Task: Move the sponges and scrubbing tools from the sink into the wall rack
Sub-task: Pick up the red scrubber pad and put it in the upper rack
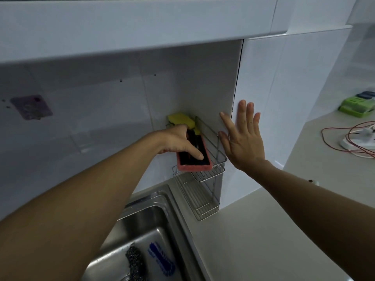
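My left hand holds a pink sponge with a black scrub face over the top tier of the wire wall rack. A yellow sponge lies in that tier behind it. My right hand is flat against the white wall beside the rack, fingers spread, holding nothing. Down in the steel sink lie a steel wool scrubber and a blue brush. The rack's lower tier has nothing in it.
A white cabinet overhangs the rack. The beige counter runs to the right. At the far right sit a green box, a white power strip and red wires. A purple sticker is on the tiles.
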Tool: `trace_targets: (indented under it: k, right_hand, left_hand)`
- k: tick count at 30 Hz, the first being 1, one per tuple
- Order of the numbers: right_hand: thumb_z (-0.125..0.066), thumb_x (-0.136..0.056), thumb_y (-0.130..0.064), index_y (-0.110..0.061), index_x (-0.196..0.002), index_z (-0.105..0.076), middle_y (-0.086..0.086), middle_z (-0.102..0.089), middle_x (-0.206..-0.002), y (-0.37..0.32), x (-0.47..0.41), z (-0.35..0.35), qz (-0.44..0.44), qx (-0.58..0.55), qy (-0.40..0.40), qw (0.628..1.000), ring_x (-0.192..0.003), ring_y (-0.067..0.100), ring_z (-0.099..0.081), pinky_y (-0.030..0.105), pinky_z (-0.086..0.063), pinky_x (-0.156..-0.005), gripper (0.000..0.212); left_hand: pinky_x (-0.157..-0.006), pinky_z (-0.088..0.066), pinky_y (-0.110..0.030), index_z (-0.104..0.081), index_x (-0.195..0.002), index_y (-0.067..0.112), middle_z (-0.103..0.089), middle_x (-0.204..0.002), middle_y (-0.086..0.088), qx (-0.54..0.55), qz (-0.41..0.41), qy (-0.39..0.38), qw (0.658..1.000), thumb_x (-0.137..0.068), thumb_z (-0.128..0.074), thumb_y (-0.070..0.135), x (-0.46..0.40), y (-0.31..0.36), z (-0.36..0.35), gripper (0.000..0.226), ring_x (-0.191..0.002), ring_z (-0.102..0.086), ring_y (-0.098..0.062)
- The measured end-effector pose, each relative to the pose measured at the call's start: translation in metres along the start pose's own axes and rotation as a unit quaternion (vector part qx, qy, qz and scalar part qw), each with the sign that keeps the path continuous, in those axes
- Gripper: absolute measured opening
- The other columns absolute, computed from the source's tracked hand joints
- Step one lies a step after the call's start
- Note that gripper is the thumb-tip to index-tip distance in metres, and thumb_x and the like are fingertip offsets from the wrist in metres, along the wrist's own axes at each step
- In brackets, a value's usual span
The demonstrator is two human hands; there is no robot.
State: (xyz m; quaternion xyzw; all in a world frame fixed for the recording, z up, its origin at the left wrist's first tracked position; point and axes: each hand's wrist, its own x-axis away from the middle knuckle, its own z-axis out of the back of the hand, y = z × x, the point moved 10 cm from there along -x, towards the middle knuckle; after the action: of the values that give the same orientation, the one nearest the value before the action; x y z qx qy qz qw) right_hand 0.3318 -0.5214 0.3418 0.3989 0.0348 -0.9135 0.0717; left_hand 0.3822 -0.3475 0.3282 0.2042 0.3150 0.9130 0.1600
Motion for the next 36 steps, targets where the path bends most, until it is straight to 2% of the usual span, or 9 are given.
trace_targets:
  k: [3,7,10,13,16,19,24,29,36]
  right_hand:
    - [-0.040,-0.109,-0.047,-0.031,-0.163,-0.010,0.014,0.016,-0.168,0.000,0.001,-0.001,0.007,0.000,0.009,1.000,-0.155,0.037,0.016,0.063,-0.007,-0.125,0.064]
    - [-0.043,-0.108,-0.046,-0.031,-0.163,-0.010,0.015,0.013,-0.168,0.000,0.001,-0.001,0.012,0.003,0.022,1.000,-0.156,0.039,0.014,0.063,-0.007,-0.125,0.066]
    - [-0.043,-0.108,-0.046,-0.030,-0.163,-0.013,0.016,0.011,-0.168,-0.001,0.001,-0.002,0.013,0.001,0.031,0.999,-0.156,0.038,0.014,0.064,-0.008,-0.125,0.065]
    - [-0.045,-0.107,-0.045,-0.030,-0.163,-0.015,0.017,0.006,-0.169,-0.001,0.001,-0.002,0.012,-0.004,0.044,0.999,-0.155,0.037,0.013,0.064,-0.008,-0.125,0.065]
    - [-0.046,-0.107,-0.043,-0.029,-0.162,-0.018,0.019,0.001,-0.169,-0.001,0.000,-0.002,0.005,-0.009,0.056,0.998,-0.156,0.036,0.014,0.064,-0.007,-0.125,0.064]
    - [-0.045,-0.107,-0.042,-0.029,-0.162,-0.019,0.023,-0.004,-0.169,-0.001,0.001,-0.002,0.002,-0.014,0.064,0.998,-0.155,0.036,0.014,0.064,-0.007,-0.125,0.062]
    - [-0.046,-0.107,-0.040,-0.028,-0.161,-0.020,0.025,-0.007,-0.168,-0.001,0.001,-0.002,0.001,-0.016,0.066,0.998,-0.155,0.035,0.015,0.063,-0.006,-0.125,0.061]
    - [-0.044,-0.108,-0.040,-0.028,-0.161,-0.021,0.027,-0.009,-0.168,-0.003,0.000,0.001,-0.005,-0.012,0.066,0.998,-0.155,0.037,0.012,0.064,-0.007,-0.125,0.059]
    - [-0.042,-0.109,-0.039,-0.024,-0.163,-0.019,0.026,-0.002,-0.169,-0.005,0.004,0.007,-0.015,-0.014,0.009,1.000,-0.155,0.041,0.010,0.061,-0.006,-0.126,0.060]
  left_hand:
    - [-0.101,-0.050,-0.035,-0.048,-0.133,0.013,-0.053,-0.120,0.005,-0.053,-0.007,0.043,0.998,-0.055,-0.092,0.050,-0.005,0.004,0.008,0.097,-0.110,-0.053,-0.014]
    - [-0.096,-0.053,-0.037,-0.050,-0.128,0.020,-0.050,-0.127,0.004,-0.080,-0.030,0.139,0.987,-0.035,-0.078,0.085,-0.013,0.003,0.010,0.117,-0.118,-0.052,-0.017]
    - [-0.097,-0.049,-0.039,-0.044,-0.131,0.017,-0.039,-0.126,-0.002,-0.112,-0.047,0.157,0.980,-0.046,-0.076,0.080,-0.011,0.007,0.000,0.111,-0.114,-0.044,-0.020]
    - [-0.095,-0.051,-0.042,-0.046,-0.128,0.017,-0.044,-0.124,-0.002,-0.121,-0.062,0.175,0.975,-0.047,-0.074,0.080,-0.010,0.012,-0.004,0.106,-0.113,-0.048,-0.022]
    - [-0.090,-0.052,-0.037,-0.048,-0.124,0.018,-0.048,-0.121,0.000,-0.100,-0.071,0.191,0.974,-0.049,-0.077,0.076,-0.012,0.012,-0.006,0.100,-0.109,-0.050,-0.020]
    - [-0.094,-0.048,-0.033,-0.045,-0.131,0.017,-0.045,-0.125,-0.001,-0.091,-0.080,0.199,0.972,-0.051,-0.080,0.073,-0.015,0.013,-0.011,0.104,-0.116,-0.045,-0.019]
    - [-0.108,-0.040,-0.037,-0.037,-0.142,0.016,-0.036,-0.141,-0.006,-0.107,-0.074,0.161,0.978,-0.055,-0.080,0.072,-0.021,0.002,-0.029,0.112,-0.132,-0.036,-0.024]
    - [-0.104,-0.047,-0.042,-0.041,-0.143,0.022,-0.039,-0.138,-0.004,-0.144,-0.050,0.090,0.984,-0.053,-0.076,0.077,-0.027,-0.005,-0.036,0.111,-0.125,-0.046,-0.025]
    - [-0.119,-0.028,-0.043,-0.015,-0.157,0.018,-0.018,-0.164,-0.005,-0.195,-0.072,0.101,0.973,-0.080,-0.043,0.082,-0.012,-0.004,-0.038,0.104,-0.148,-0.022,-0.026]
